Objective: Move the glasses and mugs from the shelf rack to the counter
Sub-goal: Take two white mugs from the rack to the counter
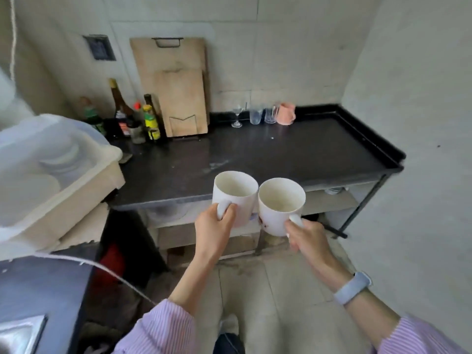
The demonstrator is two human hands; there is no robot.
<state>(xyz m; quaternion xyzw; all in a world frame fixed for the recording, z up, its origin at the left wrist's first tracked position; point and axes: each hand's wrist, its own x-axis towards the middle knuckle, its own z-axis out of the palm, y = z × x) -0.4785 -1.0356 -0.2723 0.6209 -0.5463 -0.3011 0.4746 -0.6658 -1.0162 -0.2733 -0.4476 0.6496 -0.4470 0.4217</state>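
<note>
My left hand (213,227) grips a white mug (235,190) by its handle. My right hand (306,236) grips a second white mug (281,203) the same way. Both mugs are upright and empty, side by side, held in the air at the front edge of the dark counter (281,152). At the counter's back stand a stemmed glass (237,116), a clear tumbler (255,114), another clear glass (270,114) and a pink mug (286,113).
Two wooden cutting boards (178,98) lean on the wall at the back left, beside several sauce bottles (138,116). A white plastic bin (51,169) stands at the left. Open shelves (329,203) run under the counter. A tiled wall closes the right side.
</note>
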